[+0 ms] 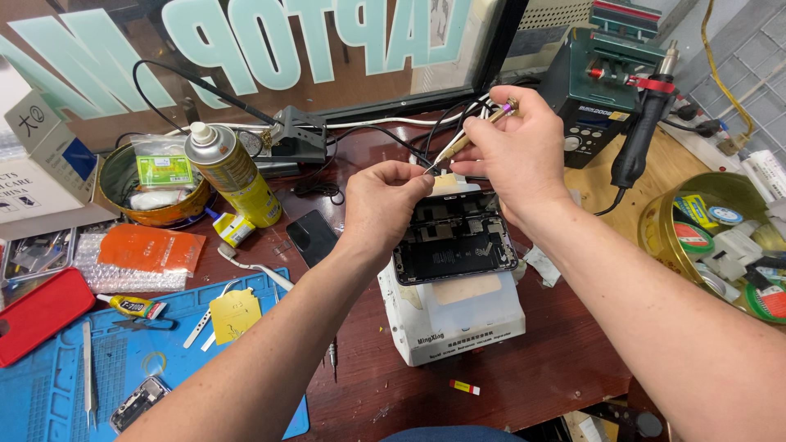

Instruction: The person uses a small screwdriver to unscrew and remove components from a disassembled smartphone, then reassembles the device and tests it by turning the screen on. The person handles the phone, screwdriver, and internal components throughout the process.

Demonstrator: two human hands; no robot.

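Observation:
An opened phone (454,237) with its dark insides showing lies on a white box-shaped heating plate (458,315) in the middle of the bench. My right hand (512,147) holds a thin gold screwdriver (471,135) with a purple cap, its tip pointing down-left above the phone's top edge. My left hand (381,205) has its fingertips pinched right at the screwdriver tip; whatever tiny part sits between them is too small to make out.
A blue work mat (98,368) with tweezers and small parts lies at the left, beside a red phone case (37,315). A yellow spray can (233,176), two round tins (659,237) of bits, a green soldering station (594,82) and cables crowd the back.

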